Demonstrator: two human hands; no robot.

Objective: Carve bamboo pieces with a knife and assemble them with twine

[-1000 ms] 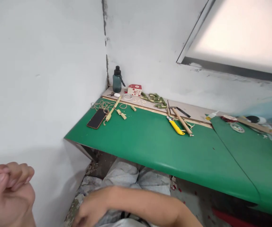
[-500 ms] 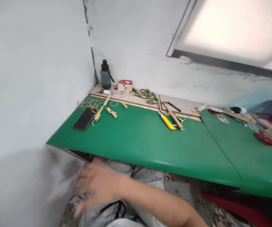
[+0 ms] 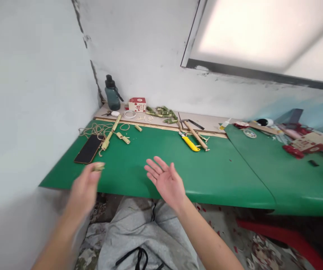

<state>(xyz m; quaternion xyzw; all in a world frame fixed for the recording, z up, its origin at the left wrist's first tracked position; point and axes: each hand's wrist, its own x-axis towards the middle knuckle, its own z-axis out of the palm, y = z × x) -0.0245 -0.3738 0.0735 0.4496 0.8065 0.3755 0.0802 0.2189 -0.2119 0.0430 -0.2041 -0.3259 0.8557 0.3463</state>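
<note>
My left hand (image 3: 84, 187), slightly blurred, pinches a small pale-green bamboo piece (image 3: 99, 166) over the near left part of the green table (image 3: 139, 168). My right hand (image 3: 167, 182) is open, palm up with fingers spread, holding nothing above the front edge. Beyond the left hand lie a black phone (image 3: 88, 149), a bamboo stick of joined segments (image 3: 111, 133), thin twine (image 3: 94, 129) and short bamboo pieces (image 3: 125, 139). A yellow utility knife (image 3: 190, 143) and a hammer (image 3: 195, 135) lie beyond my right hand.
Along the back strip stand a dark bottle (image 3: 112, 95) and a red-and-white box (image 3: 137, 104), with a heap of green bamboo pieces (image 3: 164, 113). A glue bottle (image 3: 225, 124) is farther right, near a cluttered pile with a carton (image 3: 309, 144). A wall bounds the left side.
My left hand has come fully into view with the bamboo piece, moving right over the table. My right hand has risen from above my lap and turned palm up. The view has shifted right.
</note>
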